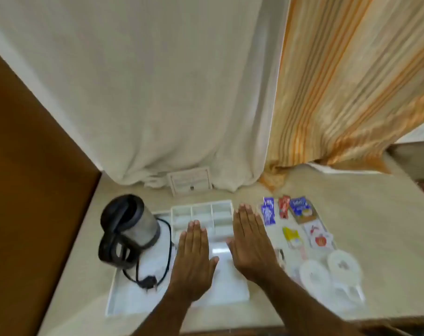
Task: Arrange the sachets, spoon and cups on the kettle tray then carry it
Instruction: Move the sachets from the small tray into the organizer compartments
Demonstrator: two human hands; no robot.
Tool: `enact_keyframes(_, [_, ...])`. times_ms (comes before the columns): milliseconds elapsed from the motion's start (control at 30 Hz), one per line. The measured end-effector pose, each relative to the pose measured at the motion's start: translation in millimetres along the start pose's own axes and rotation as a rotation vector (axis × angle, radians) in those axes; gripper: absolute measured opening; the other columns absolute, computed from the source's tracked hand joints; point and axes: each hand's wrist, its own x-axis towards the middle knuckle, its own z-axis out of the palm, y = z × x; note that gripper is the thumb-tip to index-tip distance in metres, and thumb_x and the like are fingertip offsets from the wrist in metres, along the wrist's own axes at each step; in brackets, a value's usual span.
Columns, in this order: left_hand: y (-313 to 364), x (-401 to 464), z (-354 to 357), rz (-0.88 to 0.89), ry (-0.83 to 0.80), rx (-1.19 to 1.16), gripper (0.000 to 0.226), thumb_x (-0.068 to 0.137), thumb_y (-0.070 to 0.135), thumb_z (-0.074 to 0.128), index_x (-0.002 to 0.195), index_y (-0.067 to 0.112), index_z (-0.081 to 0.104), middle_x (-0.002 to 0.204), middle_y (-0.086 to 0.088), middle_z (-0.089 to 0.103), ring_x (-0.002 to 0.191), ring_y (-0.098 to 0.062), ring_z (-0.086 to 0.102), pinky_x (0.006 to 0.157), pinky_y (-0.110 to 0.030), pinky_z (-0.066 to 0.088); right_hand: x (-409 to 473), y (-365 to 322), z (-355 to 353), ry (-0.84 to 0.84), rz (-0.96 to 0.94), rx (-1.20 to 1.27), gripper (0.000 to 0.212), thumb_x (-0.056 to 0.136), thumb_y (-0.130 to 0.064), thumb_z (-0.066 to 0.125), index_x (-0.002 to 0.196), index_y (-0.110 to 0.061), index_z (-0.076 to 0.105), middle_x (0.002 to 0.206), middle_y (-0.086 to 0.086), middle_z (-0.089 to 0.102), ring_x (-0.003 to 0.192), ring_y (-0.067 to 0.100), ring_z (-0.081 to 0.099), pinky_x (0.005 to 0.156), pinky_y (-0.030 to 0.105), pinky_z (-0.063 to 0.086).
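Observation:
A white kettle tray lies on the beige counter, with a steel-and-black kettle and its black cord on its left part. Its far end has a grid of small compartments. Both my hands hover flat over the tray, palms down and fingers together: my left hand over the middle, my right hand at the tray's right edge. Neither holds anything. Sachets, blue, red, yellow and white, lie on the counter to the right. Two white cups sit near the front right. No spoon is discernible.
A small framed card leans against the cream curtain behind the tray. A striped orange curtain hangs at the right. A brown panel borders the counter on the left. The counter's front edge runs below the tray.

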Motion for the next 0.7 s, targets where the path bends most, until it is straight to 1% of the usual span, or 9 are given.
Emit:
enact_keyframes(33, [1, -6, 12, -0.029, -0.009, 0.005, 0.068, 0.098, 0.04, 0.038, 0.144, -0.011, 0.035, 0.153, -0.034, 0.026, 0.143, -0.047, 0.023, 0.111, -0.058, 0.025, -9, 2, 10, -0.015, 0.021, -0.005, 0.072, 0.097, -0.041, 0.035, 0.152, -0.005, 0.006, 0.161, 0.016, 0.006, 0.149, 0.028, 0.004, 0.121, 0.042, 0.005])
enact_keyframes(133, [6, -19, 31, -0.08, -0.082, -0.048, 0.068, 0.097, 0.035, 0.035, 0.145, -0.012, 0.031, 0.154, -0.034, 0.022, 0.144, -0.047, 0.021, 0.113, -0.06, 0.024, -34, 7, 27, -0.132, 0.09, -0.052, 0.076, 0.095, -0.045, 0.033, 0.152, -0.006, 0.0, 0.16, 0.015, 0.002, 0.149, 0.026, 0.0, 0.12, 0.038, -0.003])
enact_keyframes(200, [8, -23, 42, -0.095, -0.121, -0.083, 0.068, 0.096, 0.033, 0.034, 0.146, -0.012, 0.026, 0.156, -0.033, 0.019, 0.145, -0.047, 0.017, 0.114, -0.061, 0.025, -45, 6, 34, -0.18, 0.106, -0.049, 0.075, 0.095, -0.047, 0.029, 0.151, -0.006, 0.001, 0.16, 0.015, 0.0, 0.149, 0.026, -0.001, 0.12, 0.038, -0.004])
enact_keyframes(267, [7, -22, 45, -0.11, -0.122, -0.107, 0.068, 0.096, 0.033, 0.03, 0.149, -0.01, 0.022, 0.158, -0.031, 0.013, 0.147, -0.045, 0.011, 0.116, -0.059, 0.021, -43, 7, 36, -0.196, 0.114, -0.042, 0.074, 0.096, -0.047, 0.026, 0.151, -0.005, 0.002, 0.161, 0.015, 0.0, 0.149, 0.025, -0.003, 0.119, 0.038, -0.003])
enact_keyframes(333, [5, -23, 49, -0.12, -0.128, -0.113, 0.068, 0.096, 0.034, 0.029, 0.149, -0.009, 0.021, 0.159, -0.029, 0.011, 0.148, -0.043, 0.009, 0.118, -0.057, 0.017, -39, 10, 38, -0.228, 0.108, -0.04, 0.074, 0.096, -0.046, 0.025, 0.151, -0.006, -0.002, 0.161, 0.015, 0.0, 0.149, 0.024, -0.006, 0.119, 0.037, -0.005])
enact_keyframes(533, [3, -30, 57, -0.15, -0.178, -0.095, 0.069, 0.098, 0.04, 0.025, 0.151, -0.004, 0.021, 0.161, -0.024, 0.009, 0.15, -0.037, 0.005, 0.121, -0.052, 0.013, -37, 8, 36, -0.329, 0.131, 0.008, 0.075, 0.095, -0.049, 0.019, 0.149, -0.009, -0.015, 0.16, 0.01, -0.018, 0.147, 0.021, -0.019, 0.118, 0.035, -0.014])
enact_keyframes(633, [-1, -30, 60, -0.133, -0.161, -0.084, 0.068, 0.1, 0.041, 0.024, 0.152, -0.002, 0.019, 0.162, -0.021, 0.008, 0.151, -0.033, 0.002, 0.121, -0.047, 0.006, -33, 7, 31, -0.309, 0.108, 0.049, 0.076, 0.094, -0.052, 0.019, 0.148, -0.012, -0.017, 0.159, 0.008, -0.02, 0.147, 0.02, -0.018, 0.117, 0.033, -0.015])
enact_keyframes(667, [-1, -30, 61, -0.13, -0.158, -0.094, 0.068, 0.1, 0.041, 0.023, 0.152, -0.001, 0.017, 0.162, -0.02, 0.007, 0.151, -0.032, 0.001, 0.121, -0.046, 0.005, -29, 9, 27, -0.277, 0.122, 0.079, 0.076, 0.095, -0.052, 0.02, 0.15, -0.012, -0.013, 0.16, 0.008, -0.017, 0.148, 0.021, -0.015, 0.118, 0.034, -0.012])
enact_keyframes(700, [-1, -30, 62, -0.129, -0.157, -0.098, 0.067, 0.1, 0.041, 0.022, 0.153, -0.001, 0.016, 0.162, -0.02, 0.006, 0.151, -0.031, 0.0, 0.122, -0.047, 0.006, -21, 12, 24, -0.22, 0.177, 0.104, 0.074, 0.096, -0.051, 0.024, 0.152, -0.012, -0.006, 0.161, 0.01, -0.008, 0.149, 0.024, -0.007, 0.12, 0.036, -0.005])
